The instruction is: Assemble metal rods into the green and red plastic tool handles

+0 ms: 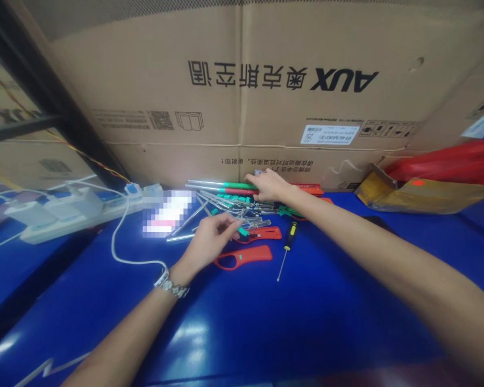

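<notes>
My left hand (214, 236) is closed in a pinch on a small green plastic piece (242, 231), just above an orange handle shell (268, 233). A second orange handle shell (250, 256), with a loop at one end, lies nearer to me. My right hand (271, 185) reaches over the back of the pile with fingers bent; what they grip is hidden. Beside it lie long lighters with metal tubes, one green (240, 185) and one red (237, 191). Loose metal tubes (191, 219), green pieces and small clear parts are heaped between my hands.
A yellow-and-black screwdriver (291, 236) lies right of the shells on the blue table (234, 333). A bright, blurred-out phone-like rectangle (168, 214) and a power strip (52, 228) with chargers and cables are at left. A large cardboard box (246, 107) stands behind; a yellow-brown packet (423, 196) lies at right.
</notes>
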The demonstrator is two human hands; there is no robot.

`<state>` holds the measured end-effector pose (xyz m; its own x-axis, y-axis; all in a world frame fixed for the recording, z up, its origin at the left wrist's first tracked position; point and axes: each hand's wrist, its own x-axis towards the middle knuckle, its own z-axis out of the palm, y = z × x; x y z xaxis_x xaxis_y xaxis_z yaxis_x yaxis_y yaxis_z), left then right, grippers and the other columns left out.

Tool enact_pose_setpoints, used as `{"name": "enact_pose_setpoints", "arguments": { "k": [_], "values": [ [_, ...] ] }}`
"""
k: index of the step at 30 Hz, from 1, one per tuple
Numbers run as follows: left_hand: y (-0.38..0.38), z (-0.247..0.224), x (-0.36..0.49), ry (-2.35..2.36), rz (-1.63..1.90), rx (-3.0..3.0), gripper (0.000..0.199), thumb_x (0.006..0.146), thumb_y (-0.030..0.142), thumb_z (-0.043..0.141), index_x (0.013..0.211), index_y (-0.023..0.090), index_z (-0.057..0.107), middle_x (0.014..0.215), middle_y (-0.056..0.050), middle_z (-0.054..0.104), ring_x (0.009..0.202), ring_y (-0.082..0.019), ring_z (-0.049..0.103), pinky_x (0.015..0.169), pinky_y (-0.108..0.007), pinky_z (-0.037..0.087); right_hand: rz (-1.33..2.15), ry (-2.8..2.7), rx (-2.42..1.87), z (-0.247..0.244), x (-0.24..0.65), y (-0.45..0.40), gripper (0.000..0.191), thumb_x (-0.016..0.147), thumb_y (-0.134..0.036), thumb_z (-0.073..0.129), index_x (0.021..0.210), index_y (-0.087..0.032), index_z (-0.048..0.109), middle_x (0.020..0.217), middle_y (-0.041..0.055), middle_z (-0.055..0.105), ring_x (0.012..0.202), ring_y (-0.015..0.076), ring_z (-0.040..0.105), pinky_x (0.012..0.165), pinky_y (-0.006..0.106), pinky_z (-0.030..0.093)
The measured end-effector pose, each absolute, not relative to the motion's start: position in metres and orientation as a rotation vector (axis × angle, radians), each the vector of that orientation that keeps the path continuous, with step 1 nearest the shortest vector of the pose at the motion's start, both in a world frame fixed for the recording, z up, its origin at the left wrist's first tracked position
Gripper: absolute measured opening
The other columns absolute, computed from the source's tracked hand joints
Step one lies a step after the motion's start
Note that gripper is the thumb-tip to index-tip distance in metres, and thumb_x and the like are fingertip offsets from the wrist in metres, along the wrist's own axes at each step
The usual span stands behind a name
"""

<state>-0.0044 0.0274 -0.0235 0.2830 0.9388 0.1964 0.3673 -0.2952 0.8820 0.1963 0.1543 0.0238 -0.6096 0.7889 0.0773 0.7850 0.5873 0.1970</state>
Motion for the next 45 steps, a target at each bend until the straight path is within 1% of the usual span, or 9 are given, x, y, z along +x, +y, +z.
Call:
{"name": "enact_pose_setpoints", "arguments": {
  "k": [8,13,19,24,28,31,38,43,45],
  "values": [
    [0.026,-0.020,-0.003,1.195,0.980,1.765,0.033,0.091,0.047,0.059,0.080,0.016,0.065,0.069,-0.004,0.071,0.066,-0.017,0.067,0.065,-0.027,0.052,-0.008,2.900,1.369,0.038,0.209,0.157,0.037,0.091,-0.034,0.062,0.125,-0.019,0.059,0.114,0.0104,0.071,0.097,0.0257,0.065,0.083,0.034,0.044],
    [0.029,-0.019,-0.009,1.248,0.985,1.855,0.030,0.092,0.044,0.057,0.081,0.017,0.066,0.072,-0.003,0.072,0.070,-0.017,0.068,0.068,-0.028,0.052,0.143,2.915,1.381,0.025,0.209,0.152,0.029,0.090,-0.025,0.061,0.118,-0.017,0.064,0.118,0.0124,0.065,0.098,0.0249,0.064,0.084,0.034,0.044],
    [0.032,-0.016,-0.015,1.230,1.040,1.840,0.028,0.089,0.043,0.061,0.082,0.017,0.068,0.075,-0.003,0.072,0.071,-0.018,0.068,0.068,-0.029,0.053,0.045,3.233,1.558,0.005,0.213,0.114,0.033,0.089,-0.018,0.055,0.121,-0.019,0.061,0.125,0.0116,0.060,0.120,0.0267,0.053,0.096,0.042,0.043],
    [0.034,-0.013,-0.013,1.091,1.012,1.689,0.027,0.080,0.042,0.070,0.087,0.016,0.070,0.081,-0.005,0.075,0.074,-0.019,0.070,0.073,-0.031,0.057,-0.527,3.468,1.500,-0.002,0.207,0.054,0.023,0.084,-0.016,0.060,0.105,-0.021,0.065,0.107,0.0058,0.067,0.099,0.0207,0.062,0.088,0.037,0.049],
    [0.034,-0.013,-0.011,1.024,0.999,1.585,0.032,0.078,0.045,0.074,0.087,0.015,0.071,0.080,-0.005,0.076,0.074,-0.018,0.071,0.076,-0.033,0.060,-0.758,3.519,1.502,-0.010,0.201,0.029,0.015,0.084,-0.020,0.066,0.099,-0.022,0.068,0.094,0.0022,0.072,0.085,0.0172,0.065,0.081,0.033,0.051],
    [0.033,-0.013,-0.011,1.019,0.950,1.538,0.034,0.080,0.048,0.072,0.086,0.014,0.071,0.078,-0.007,0.076,0.072,-0.018,0.072,0.077,-0.033,0.061,-0.794,3.538,1.575,-0.017,0.199,0.026,0.007,0.087,-0.022,0.066,0.092,-0.022,0.071,0.085,0.0009,0.074,0.079,0.0160,0.067,0.078,0.032,0.051],
    [0.028,-0.011,-0.009,1.008,0.865,1.603,0.036,0.086,0.051,0.065,0.087,0.015,0.070,0.077,-0.007,0.076,0.075,-0.019,0.072,0.075,-0.033,0.060,-0.665,3.572,1.669,-0.024,0.200,0.021,0.014,0.090,-0.024,0.064,0.099,-0.025,0.075,0.089,0.0015,0.077,0.080,0.0175,0.069,0.080,0.033,0.051],
    [0.023,-0.004,-0.008,1.066,0.959,1.884,0.031,0.089,0.046,0.063,0.100,0.018,0.072,0.099,-0.007,0.075,0.091,-0.021,0.070,0.083,-0.032,0.056,-0.726,3.474,1.722,-0.023,0.201,0.021,0.015,0.092,-0.026,0.064,0.098,-0.027,0.077,0.084,0.0006,0.077,0.073,0.0166,0.066,0.076,0.032,0.049],
    [0.022,-0.003,-0.009,1.076,0.965,1.895,0.030,0.087,0.043,0.067,0.104,0.018,0.071,0.096,-0.006,0.076,0.089,-0.021,0.071,0.083,-0.032,0.056,-0.727,3.455,1.725,-0.023,0.201,0.021,0.016,0.092,-0.025,0.064,0.098,-0.027,0.078,0.084,0.0008,0.077,0.074,0.0167,0.066,0.075,0.032,0.048]
  ]
}}
